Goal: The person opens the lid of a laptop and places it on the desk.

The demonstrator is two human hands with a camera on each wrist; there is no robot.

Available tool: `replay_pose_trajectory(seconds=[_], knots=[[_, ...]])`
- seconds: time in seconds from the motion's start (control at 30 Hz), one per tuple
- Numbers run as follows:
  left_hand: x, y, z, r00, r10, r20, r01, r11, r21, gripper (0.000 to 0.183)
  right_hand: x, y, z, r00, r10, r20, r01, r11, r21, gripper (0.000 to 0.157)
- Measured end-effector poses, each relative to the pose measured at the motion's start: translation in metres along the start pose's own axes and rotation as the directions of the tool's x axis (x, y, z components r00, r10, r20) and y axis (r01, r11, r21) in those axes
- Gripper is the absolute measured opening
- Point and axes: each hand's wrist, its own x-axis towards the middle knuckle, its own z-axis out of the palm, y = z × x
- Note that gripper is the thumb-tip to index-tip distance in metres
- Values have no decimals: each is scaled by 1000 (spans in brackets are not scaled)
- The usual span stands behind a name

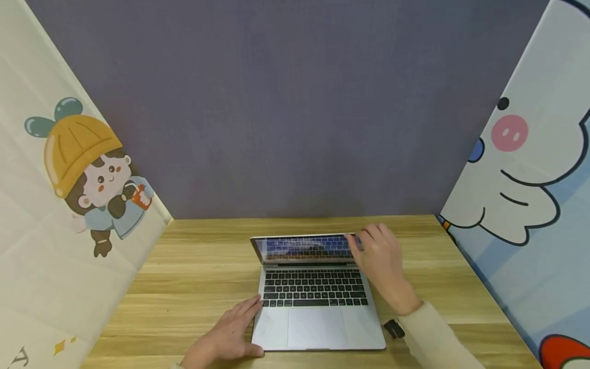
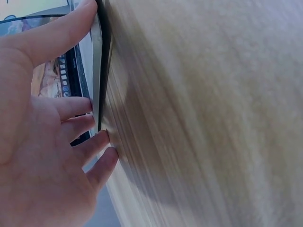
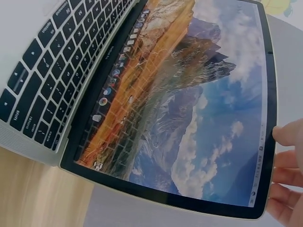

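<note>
A silver laptop sits on the wooden table with its lid raised. Its lit screen shows a mountain picture, with the black keyboard reflected in it. My right hand pinches the top right of the lid, thumb on the screen side and fingers behind the edge. At the base's left side my left hand rests with fairly straight fingers along the edge, its thumb by the front left corner. The left wrist view has that palm beside the laptop's thin edge.
On the wooden table, a small black object lies right of the laptop, beside my right sleeve. A grey panel stands behind the table. Cartoon-printed sheets flank it on both sides.
</note>
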Motion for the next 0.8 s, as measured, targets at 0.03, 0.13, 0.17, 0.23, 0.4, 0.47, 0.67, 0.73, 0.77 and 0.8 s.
replay_pose_trajectory(seconds=[0.03,0.13,0.17,0.23,0.4,0.47,0.67,0.73,0.77,0.8], knots=[[0,0,0,1000,2,1,-2,1000,-2,107,1,1,1,1000,0,4,0,1000,-6,27],[-1,1,-1,1000,-3,6,3,1000,-10,106,5,3,2,1000,1,27,-1,1000,-17,28],[-1,2,-1,1000,-5,3,5,1000,-12,106,6,4,3,999,1,34,0,1000,-20,28],[-1,4,-1,1000,-13,-9,13,1000,-14,102,9,5,4,999,3,42,-2,1000,-24,28],[0,7,2,999,-33,-41,34,999,14,91,13,9,8,996,23,91,-19,999,-43,30],[1,8,2,998,-41,-42,43,999,29,90,15,11,9,993,32,115,-26,998,-55,32],[1,9,4,997,-49,-52,52,997,50,91,19,14,14,994,39,105,-34,998,-46,33],[1,10,4,997,-47,-53,50,997,51,90,21,15,15,994,46,99,-42,998,-43,32],[1,10,4,998,-46,-52,49,998,49,90,22,15,16,994,48,99,-44,998,-43,32],[1,11,3,998,-47,-50,49,998,49,90,22,16,16,994,52,100,-48,998,-42,32]])
